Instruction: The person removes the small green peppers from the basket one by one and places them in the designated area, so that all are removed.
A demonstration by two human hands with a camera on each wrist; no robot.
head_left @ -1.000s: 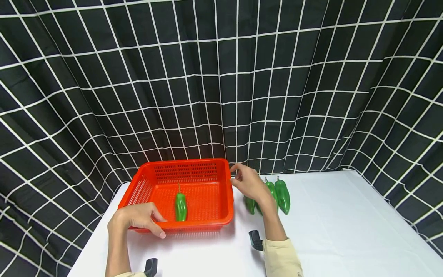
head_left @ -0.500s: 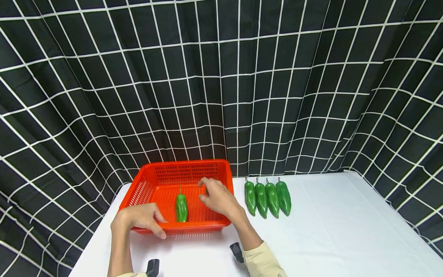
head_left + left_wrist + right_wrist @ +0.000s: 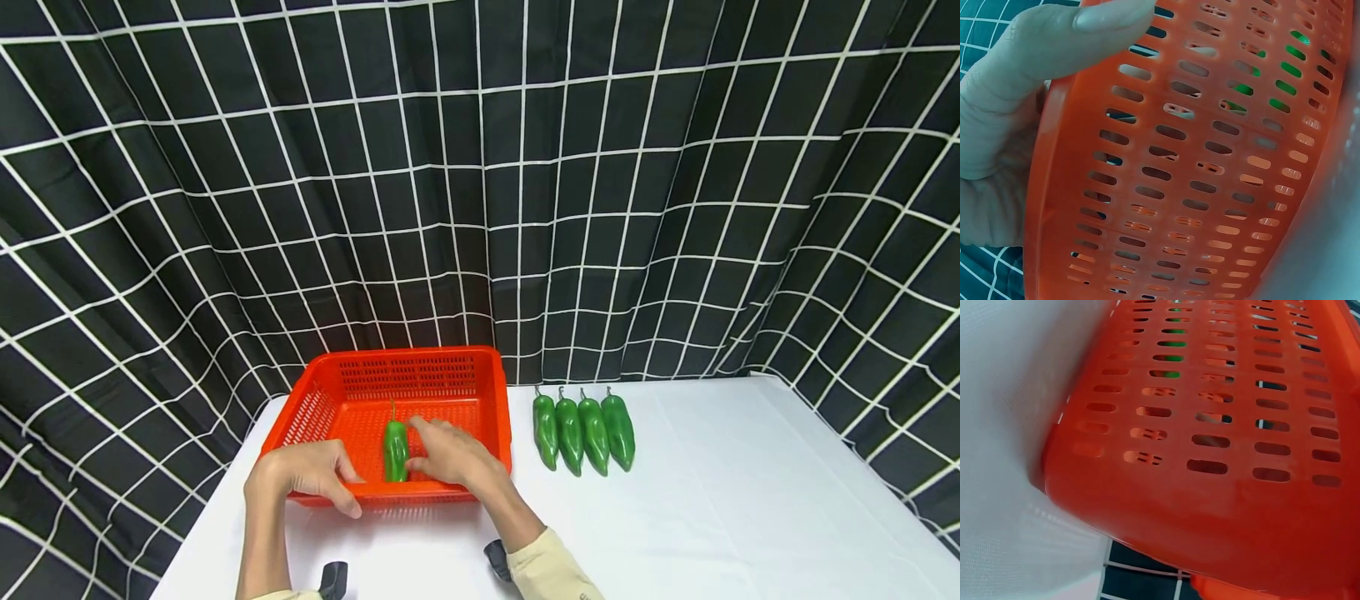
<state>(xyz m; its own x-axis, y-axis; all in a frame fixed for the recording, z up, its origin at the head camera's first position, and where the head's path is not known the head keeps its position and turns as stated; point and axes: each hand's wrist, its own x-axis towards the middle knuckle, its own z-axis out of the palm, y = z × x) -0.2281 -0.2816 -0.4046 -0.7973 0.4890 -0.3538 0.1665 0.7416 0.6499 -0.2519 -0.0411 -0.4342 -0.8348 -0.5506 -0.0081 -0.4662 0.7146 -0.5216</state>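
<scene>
A red plastic basket (image 3: 408, 357) with slotted walls stands on the table, one green chili pepper (image 3: 395, 450) lying inside it, stem pointing away. My left hand (image 3: 303, 471) grips the basket's near rim at the left; in the left wrist view the thumb (image 3: 1104, 19) lies along the outside of the slotted wall. My right hand (image 3: 450, 454) reaches over the near rim into the basket, thumb and fingers spread at the pepper's right side. Whether they touch the pepper, I cannot tell. The right wrist view has only the basket's outer wall (image 3: 1229, 506), with the hand hidden.
Several more green chili peppers (image 3: 595, 435) lie side by side in a row on the white tablecloth (image 3: 712, 483), right of the basket. A black curtain with a white grid (image 3: 525, 192) hangs behind and at both sides of the table.
My right hand has moved left from above the row of peppers, across the basket's right rim, and down beside the pepper inside. The left hand has kept its grip on the rim.
</scene>
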